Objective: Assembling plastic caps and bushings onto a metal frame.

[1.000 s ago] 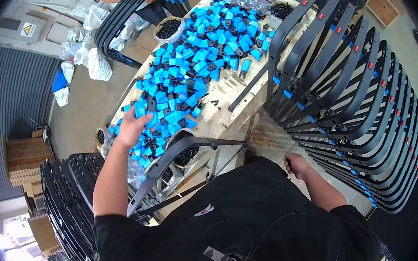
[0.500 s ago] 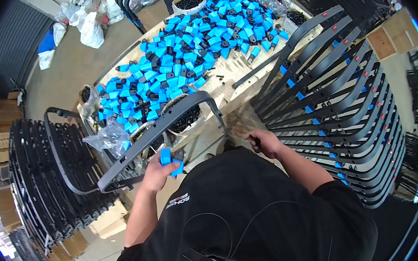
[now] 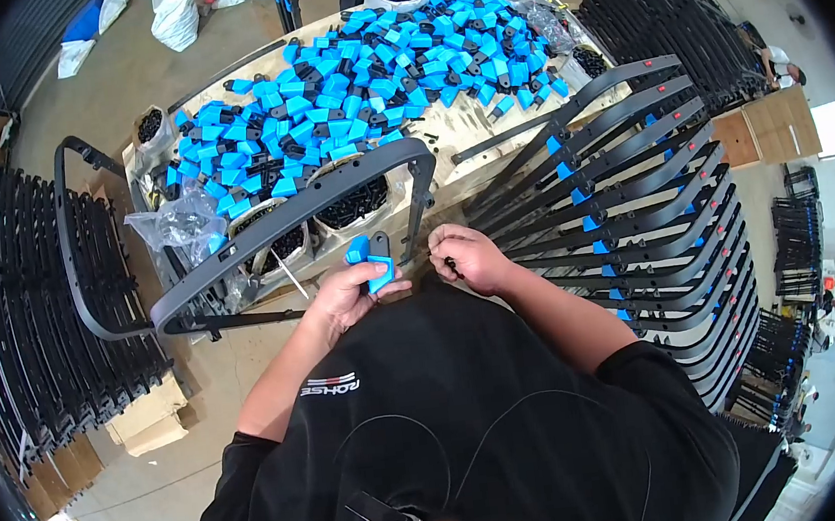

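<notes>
My left hand: my left hand (image 3: 346, 296) sits close to my chest, fingers closed around a small blue plastic clip with a black end (image 3: 375, 265); the clip pokes up and away from me out of my grip.
My right hand: my right hand (image 3: 468, 258) is just to the right of the left, fingers curled together on a tiny dark piece; I cannot tell what it is, nor how firmly I hold it.
Key relation: the clip is in my left hand, its long axis pointing away from me toward the downturned end of the long curved grey metal frame bar (image 3: 293, 220), which hangs just beyond and between my two hands; my left hand is the nearer one to it.
Bar: it runs from low on my left, up and across to the right.
Surface: the pale wooden surface (image 3: 469, 120) carries round tubs of small black screws (image 3: 357, 204) right behind the bar.
Farther: a big heap of blue-and-black clips (image 3: 359, 75) covers the surface's far half.
Right side: a fanned stack of grey frame bars with blue clips fitted (image 3: 643, 199).
Left side: a row of black frames stood on the floor (image 3: 31, 318).
</notes>
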`<state>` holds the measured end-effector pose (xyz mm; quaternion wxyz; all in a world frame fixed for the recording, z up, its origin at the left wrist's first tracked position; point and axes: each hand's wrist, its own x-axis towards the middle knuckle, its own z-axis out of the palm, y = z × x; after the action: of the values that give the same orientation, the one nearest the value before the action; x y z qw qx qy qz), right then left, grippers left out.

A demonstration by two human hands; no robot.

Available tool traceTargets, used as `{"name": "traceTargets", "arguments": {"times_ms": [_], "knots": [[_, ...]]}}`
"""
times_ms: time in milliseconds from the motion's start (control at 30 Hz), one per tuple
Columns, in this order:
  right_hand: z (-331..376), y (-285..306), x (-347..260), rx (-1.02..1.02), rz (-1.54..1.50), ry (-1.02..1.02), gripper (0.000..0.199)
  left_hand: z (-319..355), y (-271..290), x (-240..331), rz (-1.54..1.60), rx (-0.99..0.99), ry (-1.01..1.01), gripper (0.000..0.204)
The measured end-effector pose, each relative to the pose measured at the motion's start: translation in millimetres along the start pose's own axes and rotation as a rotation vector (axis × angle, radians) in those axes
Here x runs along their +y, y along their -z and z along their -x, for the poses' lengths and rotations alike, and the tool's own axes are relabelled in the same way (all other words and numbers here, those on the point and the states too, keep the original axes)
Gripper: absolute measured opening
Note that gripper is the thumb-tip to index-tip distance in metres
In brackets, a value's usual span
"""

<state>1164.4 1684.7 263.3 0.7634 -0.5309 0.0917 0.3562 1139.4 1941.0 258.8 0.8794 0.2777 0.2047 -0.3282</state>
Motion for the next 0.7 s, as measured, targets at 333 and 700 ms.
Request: {"name": "traceTargets", "arguments": {"times_ms": [333,700], "knots": [[-25.4,66.4,-3.5,-0.066,-0.065,-0.092,0.016,-68.1,-8.6,-31.8,-0.357,0.125,-0.029,0.037],[-74.5,101.2,-14.1,0.056,0.006,-0.168,0.022,-116.5,-20.7,-70.0,-0.248,0.354,-0.19,0.042]]}}
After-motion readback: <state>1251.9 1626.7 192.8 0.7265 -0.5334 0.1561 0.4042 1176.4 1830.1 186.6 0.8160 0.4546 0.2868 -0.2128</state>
